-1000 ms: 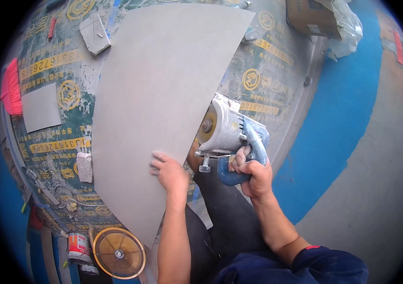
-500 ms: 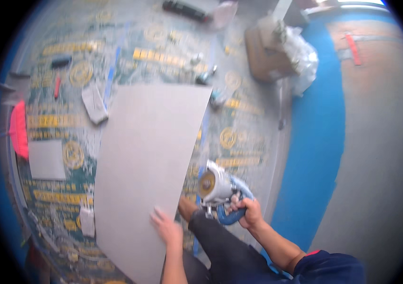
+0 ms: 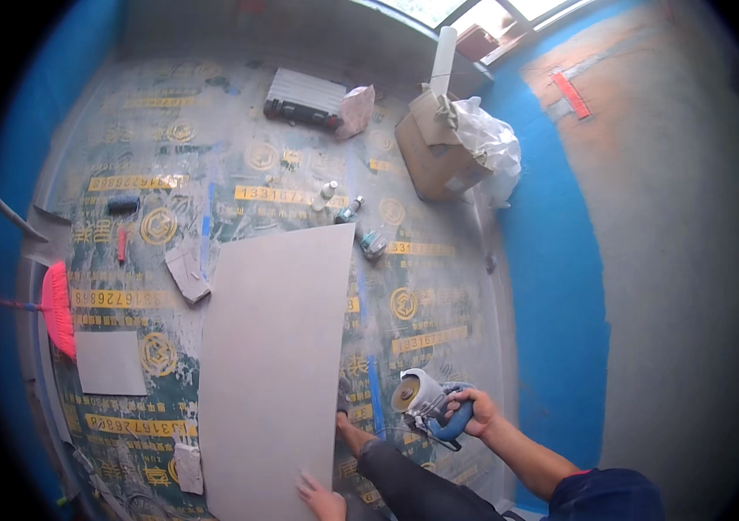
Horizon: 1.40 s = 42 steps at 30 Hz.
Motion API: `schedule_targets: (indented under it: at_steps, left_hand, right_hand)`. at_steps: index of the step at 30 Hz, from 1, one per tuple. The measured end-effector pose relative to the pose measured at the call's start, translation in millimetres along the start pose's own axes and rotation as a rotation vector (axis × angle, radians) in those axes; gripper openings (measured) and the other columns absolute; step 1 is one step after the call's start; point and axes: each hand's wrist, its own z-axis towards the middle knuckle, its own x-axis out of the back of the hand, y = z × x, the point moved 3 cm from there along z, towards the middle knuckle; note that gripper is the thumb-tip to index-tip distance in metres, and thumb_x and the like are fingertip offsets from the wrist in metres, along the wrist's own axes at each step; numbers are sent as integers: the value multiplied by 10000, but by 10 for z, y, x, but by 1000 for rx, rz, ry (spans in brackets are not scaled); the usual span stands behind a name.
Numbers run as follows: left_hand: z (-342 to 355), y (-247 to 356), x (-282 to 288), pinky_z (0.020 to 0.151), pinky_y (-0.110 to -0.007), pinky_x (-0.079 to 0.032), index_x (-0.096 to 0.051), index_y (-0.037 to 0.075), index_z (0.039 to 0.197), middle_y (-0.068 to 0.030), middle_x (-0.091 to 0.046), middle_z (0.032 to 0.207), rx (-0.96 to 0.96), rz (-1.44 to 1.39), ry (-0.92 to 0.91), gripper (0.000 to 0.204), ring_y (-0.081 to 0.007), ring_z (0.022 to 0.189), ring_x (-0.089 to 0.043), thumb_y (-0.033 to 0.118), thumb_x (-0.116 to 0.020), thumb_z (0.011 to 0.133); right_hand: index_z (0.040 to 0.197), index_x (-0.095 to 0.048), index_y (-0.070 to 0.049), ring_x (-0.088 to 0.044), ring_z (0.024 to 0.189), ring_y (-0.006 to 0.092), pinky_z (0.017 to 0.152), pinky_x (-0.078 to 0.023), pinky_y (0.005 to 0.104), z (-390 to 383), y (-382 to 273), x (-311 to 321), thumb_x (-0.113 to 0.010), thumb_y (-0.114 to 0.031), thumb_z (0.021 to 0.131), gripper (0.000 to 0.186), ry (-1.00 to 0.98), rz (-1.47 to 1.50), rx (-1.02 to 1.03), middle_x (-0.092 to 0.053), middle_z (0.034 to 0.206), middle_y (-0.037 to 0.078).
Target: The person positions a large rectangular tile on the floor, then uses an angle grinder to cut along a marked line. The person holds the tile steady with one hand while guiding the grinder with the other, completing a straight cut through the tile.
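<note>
A large pale grey tile [image 3: 278, 347], long and flat, lies over the printed floor sheeting in front of me. On its near right part rests my left hand [image 3: 323, 501], fingers spread and holding nothing; the lower edge of the picture cuts it off. Wrapped round the blue handle of a handheld circular saw [image 3: 422, 395], my right hand [image 3: 472, 412] holds it off the floor, right of the tile and apart from it. The saw has a round blade and a pale guard, turned toward the tile. My bare foot and dark-trousered leg are beside the tile's right edge.
Beyond the tile lie a green cordless tool [image 3: 371, 243], a white bottle [image 3: 326, 193] and a grey tool case [image 3: 304, 95]. A cardboard box [image 3: 439, 156] with plastic stands far right. Leftward are a smaller tile [image 3: 112, 363], a pink broom [image 3: 58, 310] and a paint roller [image 3: 124, 203].
The view has tipped up, so the scene sits lower and the window shows. My left hand stays on the tile, and my right hand keeps hold of the circular saw.
</note>
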Motion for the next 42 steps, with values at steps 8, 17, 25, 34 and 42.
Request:
schedule_targets:
  at_steps: [8, 17, 25, 34, 42]
  left_hand:
    - [-348, -630, -414, 1114, -536, -335, -246, -42, 1493, -353, -389, 1402, 355, -1, -38, 832, -480, 1312, -405, 112, -644, 778]
    - [-728, -744, -95, 1064, -482, -411, -165, -50, 1511, -352, -292, 1463, 263, 71, -88, 912, -508, 1255, -448, -6, -617, 720]
    - [-604, -680, -534, 1018, -505, -430, -133, -100, 1490, -379, -263, 1463, 163, 80, -12, 883, -534, 1223, -460, -32, -581, 732]
    - [-474, -521, -639, 1110, -499, -350, -94, -95, 1496, -384, -173, 1495, 35, -33, 20, 910, -536, 1348, -313, -33, -608, 748]
    - [-423, -567, -727, 1154, -505, -281, -75, -103, 1498, -392, -117, 1506, 10, -84, 33, 953, -549, 1390, -233, -77, -609, 709]
  right_hand:
    - [945, -546, 54, -537, 698, 189, 754, -485, 362, 190, 274, 88, -547, -61, 803, 183, -108, 180, -20, -550, 840, 89]
    - [1032, -584, -11, -610, 776, 202, 777, -536, 382, -14, 157, -55, -615, -45, 819, 218, -200, 41, 108, -624, 916, 79]
    - [964, -596, -29, -549, 689, 135, 651, -477, 290, 442, 399, 79, -617, 4, 756, 212, -125, -279, 507, -602, 870, 40]
    - [830, -576, -9, -528, 637, 110, 593, -437, 260, 564, 808, -180, -575, 14, 737, 96, -130, -324, 735, -577, 736, 38]
    - [858, -600, -3, -527, 641, 114, 600, -433, 254, 759, 932, -299, -563, 10, 733, 131, -193, -252, 782, -581, 751, 36]
